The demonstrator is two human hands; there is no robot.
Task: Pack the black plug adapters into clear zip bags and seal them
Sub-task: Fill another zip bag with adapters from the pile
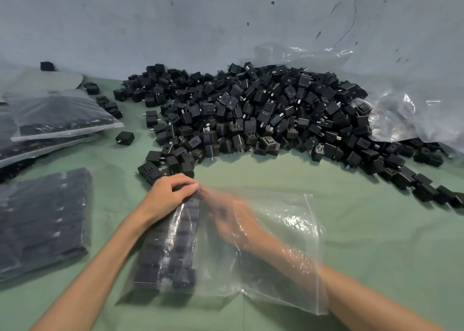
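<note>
Right hand [226, 212] reaches inside zip bag [283, 275]; left hand [168, 195] presses its far-left edge.

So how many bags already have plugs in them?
4, maybe more hidden: the open bag under the hands, one full bag at near left, two stacked bags at far left.

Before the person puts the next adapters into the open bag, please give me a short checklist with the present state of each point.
1. Zip bag mouth open: ok, right hand is inside.
2. Free space in bag: ok, right part is empty.
3. Packed adapters lined up in rows: ok, along the left side.
4. Left hand steadies the far end of the rows: ok.
5. Loose pile nearby for supply: ok.
6. What the right hand holds: cannot tell, blurred.
</note>
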